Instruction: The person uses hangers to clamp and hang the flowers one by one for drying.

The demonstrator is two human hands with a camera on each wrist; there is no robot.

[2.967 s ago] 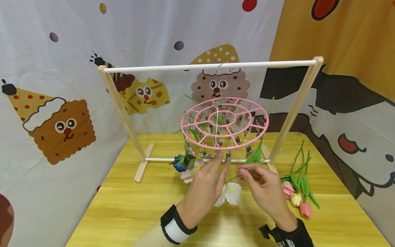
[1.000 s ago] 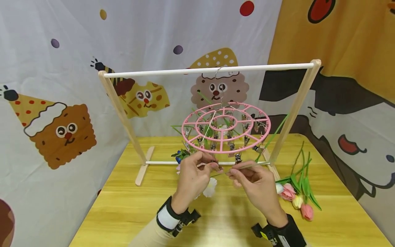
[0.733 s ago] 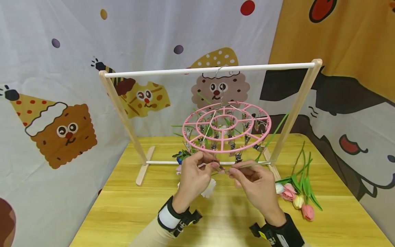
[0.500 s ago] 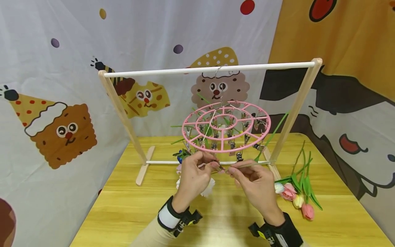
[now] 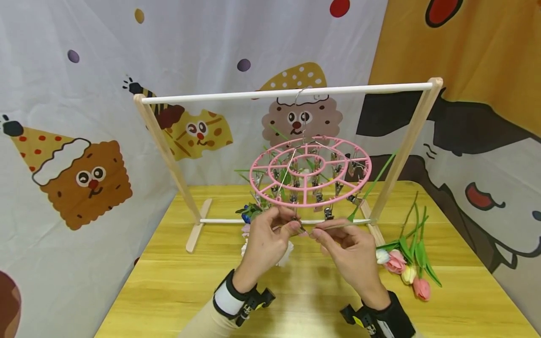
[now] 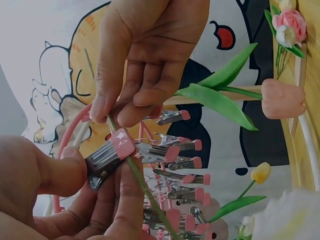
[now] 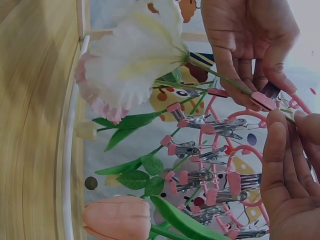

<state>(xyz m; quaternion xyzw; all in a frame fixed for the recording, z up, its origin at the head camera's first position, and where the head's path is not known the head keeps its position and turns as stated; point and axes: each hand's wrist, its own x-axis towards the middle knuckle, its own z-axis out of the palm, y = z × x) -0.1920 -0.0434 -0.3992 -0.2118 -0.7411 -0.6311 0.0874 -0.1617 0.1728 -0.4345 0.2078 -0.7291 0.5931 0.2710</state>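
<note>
In the head view my left hand (image 5: 267, 241) pinches a metal clip with pink tips, seen closely as a clip (image 6: 112, 155) in the left wrist view. The clip's pink tips lie across the thin green stem of a white flower (image 7: 140, 55). My right hand (image 5: 352, 256) pinches that stem near its end, just beside the clip. In the head view the flower hangs partly hidden behind my left wrist. Above both hands is the round pink hanger (image 5: 305, 205), with several clips hanging from it. Some clips carry flowers, among them a pink tulip (image 7: 117, 217).
The hanger hooks over the white bar (image 5: 220, 96) of a wooden stand (image 5: 166, 152). Several loose flowers, including a pink tulip (image 5: 421, 288), lie on the wooden table (image 5: 169, 291) at the right. A blue flower (image 5: 246, 217) hangs left of my left hand. A patterned curtain stands behind.
Three seconds ago my left fingers were extended up at the hanger; now they pinch a clip. The white flower has shifted left with its stem, and the hanger has turned. Lately the hands barely move.
</note>
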